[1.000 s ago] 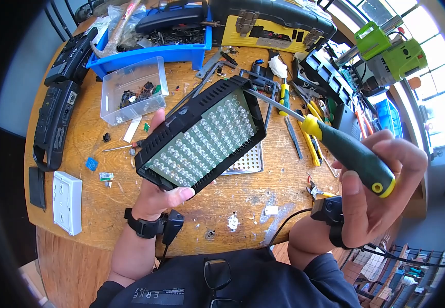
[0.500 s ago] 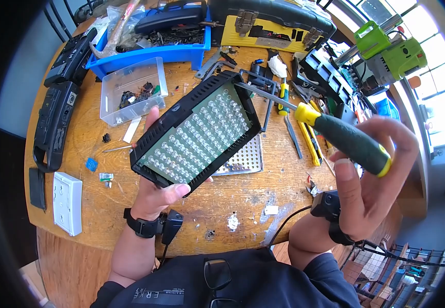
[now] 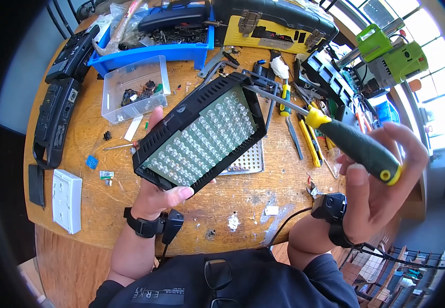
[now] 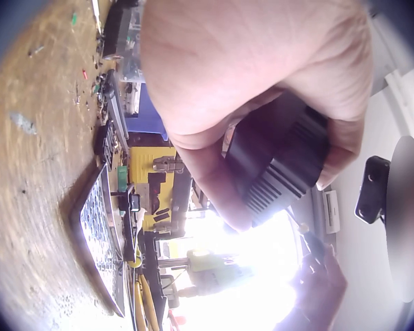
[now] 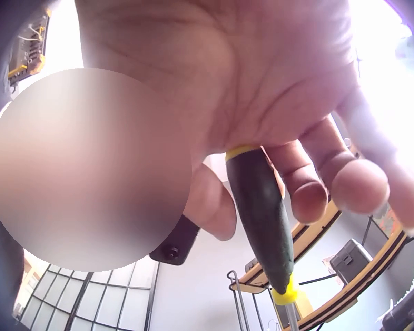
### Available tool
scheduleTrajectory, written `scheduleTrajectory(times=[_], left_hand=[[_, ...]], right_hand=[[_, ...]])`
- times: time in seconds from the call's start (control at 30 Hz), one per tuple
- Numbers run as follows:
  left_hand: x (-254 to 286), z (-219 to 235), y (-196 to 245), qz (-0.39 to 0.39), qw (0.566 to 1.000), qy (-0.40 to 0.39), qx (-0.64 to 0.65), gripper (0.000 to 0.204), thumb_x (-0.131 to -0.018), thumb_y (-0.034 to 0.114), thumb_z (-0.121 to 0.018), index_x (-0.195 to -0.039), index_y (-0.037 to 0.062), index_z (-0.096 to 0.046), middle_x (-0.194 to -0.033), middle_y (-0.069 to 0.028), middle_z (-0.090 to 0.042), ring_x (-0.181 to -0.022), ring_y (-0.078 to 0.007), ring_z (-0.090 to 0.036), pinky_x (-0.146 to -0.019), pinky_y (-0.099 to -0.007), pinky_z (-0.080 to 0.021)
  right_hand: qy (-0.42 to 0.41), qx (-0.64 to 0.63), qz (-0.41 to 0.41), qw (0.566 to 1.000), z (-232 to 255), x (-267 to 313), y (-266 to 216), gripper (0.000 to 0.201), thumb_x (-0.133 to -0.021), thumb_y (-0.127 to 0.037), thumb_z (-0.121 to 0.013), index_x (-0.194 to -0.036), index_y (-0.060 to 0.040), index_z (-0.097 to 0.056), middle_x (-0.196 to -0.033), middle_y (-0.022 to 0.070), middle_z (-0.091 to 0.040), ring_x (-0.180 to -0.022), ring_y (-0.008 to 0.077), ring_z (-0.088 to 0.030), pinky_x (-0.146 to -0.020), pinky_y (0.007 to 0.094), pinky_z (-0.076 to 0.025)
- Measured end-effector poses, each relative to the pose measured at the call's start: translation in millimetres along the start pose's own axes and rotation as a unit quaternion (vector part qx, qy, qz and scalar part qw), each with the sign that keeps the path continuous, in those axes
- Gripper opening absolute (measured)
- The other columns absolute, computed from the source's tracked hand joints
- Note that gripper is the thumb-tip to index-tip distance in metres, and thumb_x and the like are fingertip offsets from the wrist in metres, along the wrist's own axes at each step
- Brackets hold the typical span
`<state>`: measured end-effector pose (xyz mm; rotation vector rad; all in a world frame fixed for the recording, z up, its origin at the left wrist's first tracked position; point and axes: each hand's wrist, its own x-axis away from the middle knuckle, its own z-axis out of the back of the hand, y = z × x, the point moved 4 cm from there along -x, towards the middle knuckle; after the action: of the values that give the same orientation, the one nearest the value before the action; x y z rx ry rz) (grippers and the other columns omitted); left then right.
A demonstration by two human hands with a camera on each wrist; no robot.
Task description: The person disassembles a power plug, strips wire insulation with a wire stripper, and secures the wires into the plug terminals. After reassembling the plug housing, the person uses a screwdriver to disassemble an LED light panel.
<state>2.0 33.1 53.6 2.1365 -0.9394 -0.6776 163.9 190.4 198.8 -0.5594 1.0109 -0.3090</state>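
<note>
My left hand [image 3: 155, 197] grips the lower left end of a black LED light panel [image 3: 176, 117], its thumb on the front edge and fingers behind. Rows of clear LEDs on a green board [image 3: 207, 138] face up toward me, tilted. In the left wrist view, the ribbed black housing [image 4: 279, 183] sits between thumb and fingers. My right hand [image 3: 381, 190] holds a screwdriver [image 3: 356, 141] by its dark green and yellow handle, the butt near the palm in the right wrist view. Its shaft [image 3: 279, 99] reaches the panel's upper right corner, where the tip is hidden inside the rim.
On the worn wooden bench [image 3: 155, 226] lie a perforated metal plate [image 3: 253, 160], a clear bin of scraps [image 3: 108, 102], a white plastic cover [image 3: 67, 201] and yellow-handled tools [image 3: 310, 143]. Behind stand a blue bin [image 3: 150, 59], a yellow-black toolbox [image 3: 263, 38] and a green drill press [image 3: 397, 61].
The panel and screwdriver shifted slightly left, then back right. My right fingers have changed their position around the handle, and the tip has stayed at the same corner.
</note>
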Motion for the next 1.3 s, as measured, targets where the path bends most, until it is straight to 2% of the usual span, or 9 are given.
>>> scheduleTrajectory(times=[0.1,0.37,0.47,0.63,0.7,0.87,1.03,1.1,1.3], left_hand=[[1.4,10.6,-5.9,-0.025,0.996,-0.015,-0.080,0.112,-0.059,0.009,-0.071,-0.146,0.0266,-0.003,-0.139,-0.0167,-0.033,-0.116,-0.0366,-0.049,-0.073,-0.0438,-0.057],[0.3,13.3,-8.2,-0.025,0.996,-0.023,-0.079,0.112,-0.060,0.009,-0.072,-0.146,0.0262,-0.003,-0.139,-0.0151,-0.034,-0.117,-0.0348,-0.048,-0.075,-0.0447,-0.057],[0.9,12.3,-9.3,-0.026,0.996,-0.022,-0.077,0.112,-0.060,0.009,-0.073,-0.145,0.0263,-0.003,-0.138,-0.0148,-0.034,-0.118,-0.0347,-0.048,-0.075,-0.0442,-0.057],[1.4,11.2,-9.7,-0.021,0.997,-0.016,-0.074,0.113,-0.059,0.010,-0.074,-0.145,0.0260,-0.004,-0.138,-0.0145,-0.034,-0.118,-0.0346,-0.047,-0.075,-0.0441,-0.057],[2.2,7.6,-8.2,-0.020,0.998,-0.020,-0.057,0.107,-0.059,0.004,-0.068,-0.146,0.0142,-0.005,-0.138,-0.0090,-0.035,-0.128,-0.0240,-0.037,-0.106,-0.0395,-0.032],[1.8,5.9,-7.5,0.016,0.998,-0.017,-0.067,0.107,-0.060,0.003,-0.067,-0.146,0.0139,-0.005,-0.138,-0.0087,-0.036,-0.128,-0.0229,-0.038,-0.106,-0.0380,-0.031],[1.2,6.9,-10.3,0.016,0.998,-0.014,-0.054,0.106,-0.059,0.003,-0.066,-0.146,0.0138,-0.006,-0.137,-0.0085,-0.037,-0.128,-0.0228,-0.037,-0.106,-0.0381,-0.031],[0.7,11.5,-10.2,-0.014,0.997,-0.014,-0.070,0.110,-0.058,0.005,-0.069,-0.146,0.0235,-0.005,-0.137,-0.0152,-0.035,-0.119,-0.0349,-0.047,-0.078,-0.0464,-0.056],[0.5,13.9,-9.8,-0.019,0.995,-0.024,-0.093,0.110,-0.059,0.006,-0.069,-0.146,0.0249,-0.005,-0.139,-0.0158,-0.033,-0.117,-0.0352,-0.048,-0.075,-0.0446,-0.057]], right_hand=[[-0.065,0.024,0.045,0.997,12.1,1.6,-3.1,0.044,-0.082,-0.010,-0.061,-0.117,0.0017,-0.037,-0.092,0.0178,-0.053,-0.064,0.0163,-0.056,-0.060,0.0240,-0.047],[-0.025,0.110,-0.026,0.993,9.8,-2.9,-9.8,0.038,-0.079,-0.020,-0.068,-0.102,0.0033,-0.049,-0.091,0.0124,-0.054,-0.067,0.0144,-0.058,-0.060,0.0210,-0.045],[-0.093,0.217,-0.040,0.971,12.3,-3.5,-6.3,0.047,-0.079,-0.027,-0.069,-0.106,0.0032,-0.047,-0.091,0.0137,-0.054,-0.066,0.0136,-0.056,-0.059,0.0206,-0.042],[-0.011,-0.017,0.022,1.000,4.2,-2.4,-1.1,0.051,-0.083,-0.025,-0.063,-0.117,0.0026,-0.037,-0.089,0.0171,-0.055,-0.062,0.0151,-0.055,-0.057,0.0230,-0.043],[-0.032,0.004,0.039,0.999,11.7,-1.1,0.5,0.049,-0.084,-0.017,-0.060,-0.121,0.0021,-0.033,-0.089,0.0178,-0.054,-0.061,0.0163,-0.055,-0.057,0.0230,-0.044],[-0.042,0.140,0.023,0.989,9.2,-0.5,-5.7,0.035,-0.083,-0.020,-0.065,-0.103,0.0008,-0.046,-0.088,0.0148,-0.055,-0.061,0.0121,-0.054,-0.056,0.0224,-0.044],[-0.032,0.060,-0.046,0.997,5.1,-4.4,2.8,0.036,-0.081,-0.021,-0.067,-0.102,0.0006,-0.048,-0.090,0.0133,-0.055,-0.061,0.0120,-0.054,-0.056,0.0212,-0.043],[0.000,-0.046,-0.017,0.999,2.2,-4.0,7.3,0.042,-0.081,-0.019,-0.066,-0.111,0.0005,-0.045,-0.092,0.0131,-0.054,-0.062,0.0134,-0.055,-0.056,0.0207,-0.043],[-0.042,0.112,-0.084,0.989,7.5,-5.3,-6.1,0.039,-0.075,-0.017,-0.070,-0.102,-0.0007,-0.047,-0.089,0.0095,-0.055,-0.073,0.0145,-0.054,-0.066,0.0232,-0.043]])
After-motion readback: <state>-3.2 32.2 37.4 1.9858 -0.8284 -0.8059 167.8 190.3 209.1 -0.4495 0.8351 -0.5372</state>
